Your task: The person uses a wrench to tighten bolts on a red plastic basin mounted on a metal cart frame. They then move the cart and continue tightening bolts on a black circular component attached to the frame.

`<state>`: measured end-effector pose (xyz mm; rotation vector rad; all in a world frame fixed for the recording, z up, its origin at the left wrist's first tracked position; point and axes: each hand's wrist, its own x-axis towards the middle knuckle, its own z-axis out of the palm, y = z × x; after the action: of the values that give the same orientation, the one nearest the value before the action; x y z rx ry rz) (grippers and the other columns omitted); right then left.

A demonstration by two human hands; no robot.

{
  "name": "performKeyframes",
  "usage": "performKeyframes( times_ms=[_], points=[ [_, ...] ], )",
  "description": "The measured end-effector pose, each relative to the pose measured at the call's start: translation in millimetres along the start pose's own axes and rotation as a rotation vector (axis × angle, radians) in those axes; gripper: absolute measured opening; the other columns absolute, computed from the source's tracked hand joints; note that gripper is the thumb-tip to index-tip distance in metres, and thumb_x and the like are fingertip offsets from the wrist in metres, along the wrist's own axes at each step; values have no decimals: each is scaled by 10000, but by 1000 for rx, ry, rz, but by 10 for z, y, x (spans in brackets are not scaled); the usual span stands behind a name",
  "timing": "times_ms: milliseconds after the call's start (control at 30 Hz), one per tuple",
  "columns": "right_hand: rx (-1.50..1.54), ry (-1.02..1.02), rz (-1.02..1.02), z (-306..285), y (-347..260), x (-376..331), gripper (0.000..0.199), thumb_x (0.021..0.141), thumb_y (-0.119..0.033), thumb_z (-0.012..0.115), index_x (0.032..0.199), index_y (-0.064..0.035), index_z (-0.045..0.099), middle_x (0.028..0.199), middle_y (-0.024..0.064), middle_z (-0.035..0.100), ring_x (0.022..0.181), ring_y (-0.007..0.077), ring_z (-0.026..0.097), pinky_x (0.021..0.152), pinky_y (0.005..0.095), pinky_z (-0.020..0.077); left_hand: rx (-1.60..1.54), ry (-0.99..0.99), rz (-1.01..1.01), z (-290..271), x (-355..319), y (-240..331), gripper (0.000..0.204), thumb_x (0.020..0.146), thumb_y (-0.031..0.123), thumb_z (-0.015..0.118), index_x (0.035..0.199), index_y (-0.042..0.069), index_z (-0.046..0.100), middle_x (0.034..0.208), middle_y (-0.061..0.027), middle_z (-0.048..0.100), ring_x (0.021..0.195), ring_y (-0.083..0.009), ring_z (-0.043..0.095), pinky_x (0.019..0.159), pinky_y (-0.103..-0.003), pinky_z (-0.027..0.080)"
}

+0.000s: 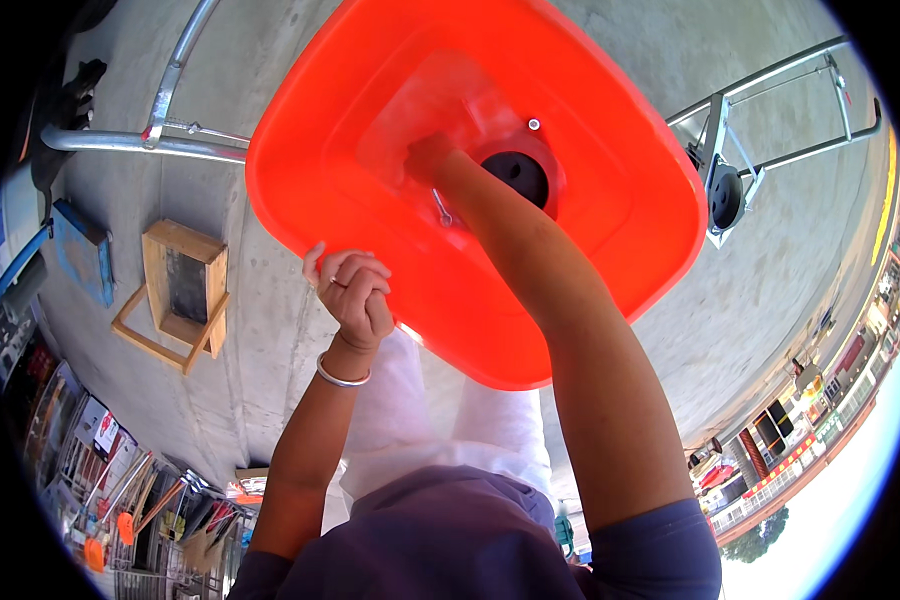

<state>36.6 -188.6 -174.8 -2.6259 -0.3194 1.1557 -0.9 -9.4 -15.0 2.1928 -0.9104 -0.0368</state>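
Reaches with the right hand (432,160) deep into the orange-red tray (610,130); too blurred to tell whether grasping anything. Bends the left hand (350,290) into a loose curl beside the near-left rim; cannot tell whether pinching or holding anything. Find the tray in front of the white-clad legs (495,415), glossy and wide, with rounded corners and a hazier patch inside. See within it a black round piece (518,175), a shiny bolt head (534,125) and, just below the right hand, a slim metal piece (442,207). Farther out, see metal tubing (205,149) and a wooden frame (217,275) at left, a black wheel (727,197) at right.
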Motion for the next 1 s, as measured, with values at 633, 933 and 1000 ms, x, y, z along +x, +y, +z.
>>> performKeyframes(
  times_ms=[633, 933, 1000],
  points=[
    [-124, 137, -174, 207, 4, 276, 182, 778, -163, 572, 907, -135, 697, 901, 58, 670, 858, 264, 639, 669, 385, 501, 9, 10, 9, 16, 23, -8, 151, 678, 59, 395, 544, 128, 390, 625, 19, 551, 727, -192, 533, 1005, -434, 246],
    [83, 231, -145, 216, 398, -26, 263, 702, -107, 605, 948, -168, 676, 818, 54, 659, 790, 259, 632, 637, 388, 490, 9, 12, 12, 16, 36, 4, 150, 677, 54, 398, 546, 127, 390, 628, 20, 551, 726, -191, 529, 1001, -436, 249],
    [212, 252, 1, 115, 328, -175, 258, 703, -123, 615, 948, -179, 672, 829, 43, 661, 789, 253, 630, 641, 385, 488, 18, 0, 5, 6, 51, -2, 153, 680, 53, 399, 546, 127, 392, 628, 19, 551, 729, -190, 529, 999, -437, 252]
  ],
)
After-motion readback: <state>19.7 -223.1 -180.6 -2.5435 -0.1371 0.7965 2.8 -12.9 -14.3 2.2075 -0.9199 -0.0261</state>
